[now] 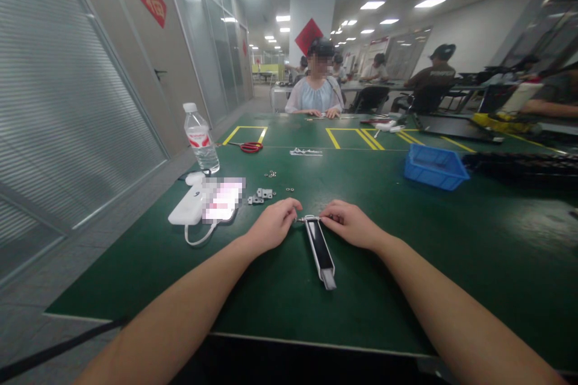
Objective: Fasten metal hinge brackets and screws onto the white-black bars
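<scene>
A long, narrow device with a white frame and a dark glossy top (321,246) lies on the green table, a pale grey tab (329,280) sticking out of its near end. At the far end's left side, my left hand (273,224) has its fingers curled around a tiny metallic piece (298,220), too small to name. Opposite it, my right hand (350,222) is closed, its fingertips pinched against the far right corner of the device. Whatever sits between those fingertips is hidden. Left of the device lie small grey metal brackets (261,195) and several nut-like rings (271,174).
A white power bank (186,204) is cabled to a phone (223,200) at left, near a water bottle (201,141). Red-handled scissors (251,147), small white strips (306,152) and a blue bin (436,167) lie farther back. A person (317,87) sits across the table.
</scene>
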`<state>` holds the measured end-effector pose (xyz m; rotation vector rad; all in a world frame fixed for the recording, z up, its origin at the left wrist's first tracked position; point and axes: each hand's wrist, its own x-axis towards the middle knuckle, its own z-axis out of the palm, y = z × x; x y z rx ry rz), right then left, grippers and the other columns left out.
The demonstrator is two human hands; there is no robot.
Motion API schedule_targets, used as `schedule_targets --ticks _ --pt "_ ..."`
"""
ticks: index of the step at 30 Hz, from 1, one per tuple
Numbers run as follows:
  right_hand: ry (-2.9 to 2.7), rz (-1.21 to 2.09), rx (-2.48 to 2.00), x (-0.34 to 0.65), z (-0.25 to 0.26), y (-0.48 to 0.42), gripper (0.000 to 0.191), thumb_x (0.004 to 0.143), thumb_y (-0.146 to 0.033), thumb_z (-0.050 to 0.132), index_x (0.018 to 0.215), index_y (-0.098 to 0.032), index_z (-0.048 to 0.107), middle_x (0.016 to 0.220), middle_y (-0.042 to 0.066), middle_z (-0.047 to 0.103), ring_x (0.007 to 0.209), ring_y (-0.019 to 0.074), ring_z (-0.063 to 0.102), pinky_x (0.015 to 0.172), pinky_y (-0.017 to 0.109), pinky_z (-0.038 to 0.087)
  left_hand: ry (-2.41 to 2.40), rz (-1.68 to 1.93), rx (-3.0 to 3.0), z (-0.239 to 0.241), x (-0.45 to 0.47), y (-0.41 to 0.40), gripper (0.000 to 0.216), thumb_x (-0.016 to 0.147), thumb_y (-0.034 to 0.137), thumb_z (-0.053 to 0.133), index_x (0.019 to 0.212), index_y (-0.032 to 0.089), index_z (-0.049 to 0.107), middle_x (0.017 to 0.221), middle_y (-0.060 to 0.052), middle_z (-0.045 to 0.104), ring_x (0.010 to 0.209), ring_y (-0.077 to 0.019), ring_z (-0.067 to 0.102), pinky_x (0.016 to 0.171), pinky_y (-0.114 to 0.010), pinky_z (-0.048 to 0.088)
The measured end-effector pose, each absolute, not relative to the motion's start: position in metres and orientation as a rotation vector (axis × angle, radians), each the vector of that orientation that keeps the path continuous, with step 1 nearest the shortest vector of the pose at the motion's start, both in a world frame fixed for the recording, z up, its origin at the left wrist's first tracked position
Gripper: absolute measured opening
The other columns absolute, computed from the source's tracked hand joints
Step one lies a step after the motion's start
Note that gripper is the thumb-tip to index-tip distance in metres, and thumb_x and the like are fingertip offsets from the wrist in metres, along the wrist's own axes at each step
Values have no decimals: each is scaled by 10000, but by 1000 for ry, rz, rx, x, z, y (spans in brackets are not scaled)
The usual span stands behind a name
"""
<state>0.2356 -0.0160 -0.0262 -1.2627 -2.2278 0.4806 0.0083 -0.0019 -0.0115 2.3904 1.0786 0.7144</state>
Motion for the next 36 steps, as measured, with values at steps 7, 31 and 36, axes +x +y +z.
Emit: schedule_targets --ticks 7,31,36 --pt "-2230 466 -1275 234 -23 -17 172 855 -233 535 850 -168 694 846 63 616 704 137 545 666 278 447 1069 731 2335 -16 10 0 175 867 113 428 991 168 539 829 -23 603 796 -159 575 755 -288 449" --pt "-2232 456 -1279 233 -24 -17 176 857 -240 525 841 -175 688 836 56 604 695 132 532 665 280 447 1045 783 2309 -22 11 2 162 866 119 442 954 170 568 836 -21 594 787 -147 568 742 -280 465" --pt "-2228 456 -1270 233 -23 -18 176 856 -235 523 834 -171 686 840 59 608 702 134 538 676 284 451 1038 794 2284 -22 11 1 179 858 111 438 975 167 562 860 -30 602 798 -148 575 756 -290 474"
